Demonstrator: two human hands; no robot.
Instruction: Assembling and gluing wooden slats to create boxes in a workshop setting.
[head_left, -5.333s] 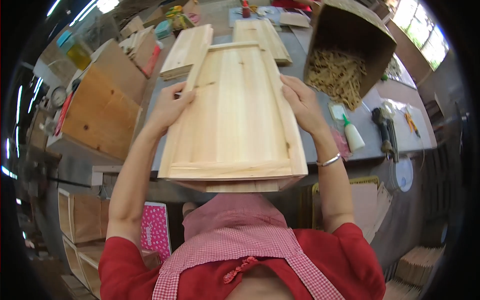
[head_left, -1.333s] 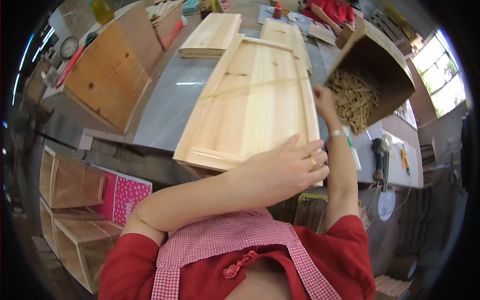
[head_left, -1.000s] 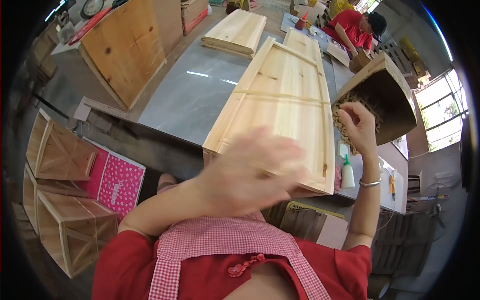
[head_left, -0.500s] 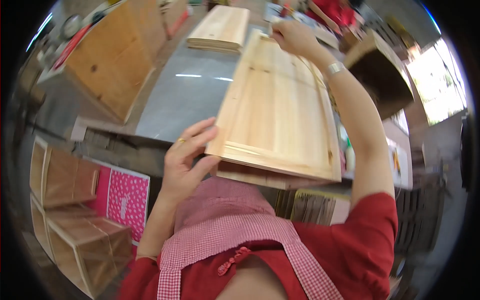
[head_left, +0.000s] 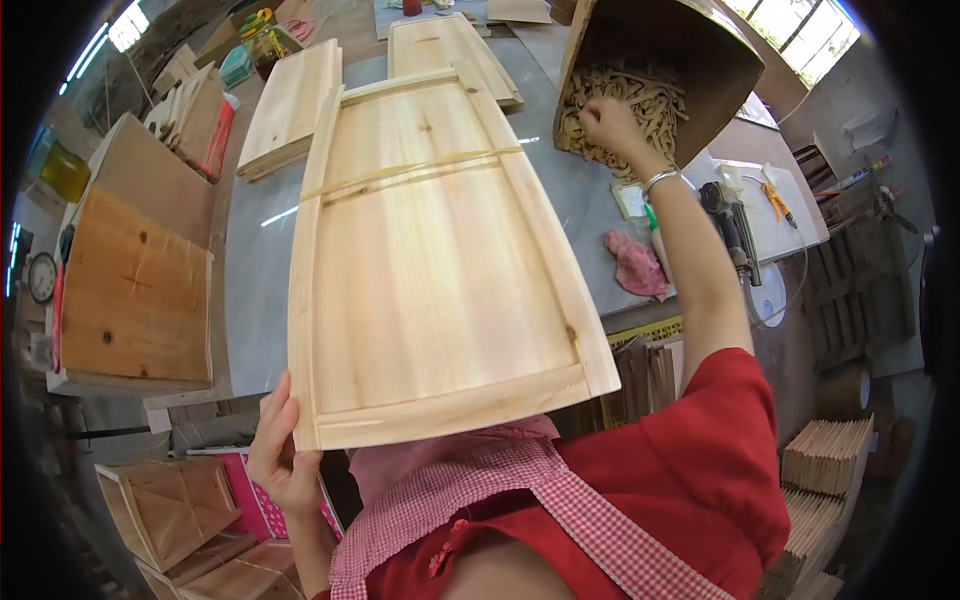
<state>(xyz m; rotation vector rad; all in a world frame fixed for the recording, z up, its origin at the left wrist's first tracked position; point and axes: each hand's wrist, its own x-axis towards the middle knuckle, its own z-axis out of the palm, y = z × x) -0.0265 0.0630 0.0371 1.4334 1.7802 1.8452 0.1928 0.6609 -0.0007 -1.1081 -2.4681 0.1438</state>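
Note:
A pale pine panel (head_left: 440,300) with a raised frame lies tilted in front of me, its near end over the table's front edge. One flat tan rubber band (head_left: 420,172) spans its width toward the far end. At the near left corner, my left hand (head_left: 283,450) grips the panel's edge between thumb and fingers. My right hand (head_left: 612,125) is inside an open cardboard box (head_left: 690,35), its fingers curled down at a heap of tan rubber bands (head_left: 640,95). What lies between those fingers is hidden.
Stacked pine boards (head_left: 290,105) and another pine panel (head_left: 450,45) lie on the grey tabletop (head_left: 250,310). A pink cloth (head_left: 637,265) and a nail gun (head_left: 733,230) are at the right. A large wooden panel (head_left: 140,290) stands at the left; wooden crates (head_left: 175,505) sit below it.
My right hand has left the panel's far end and gone into the box at the right. The band now spans the panel. My left hand still holds the near left corner.

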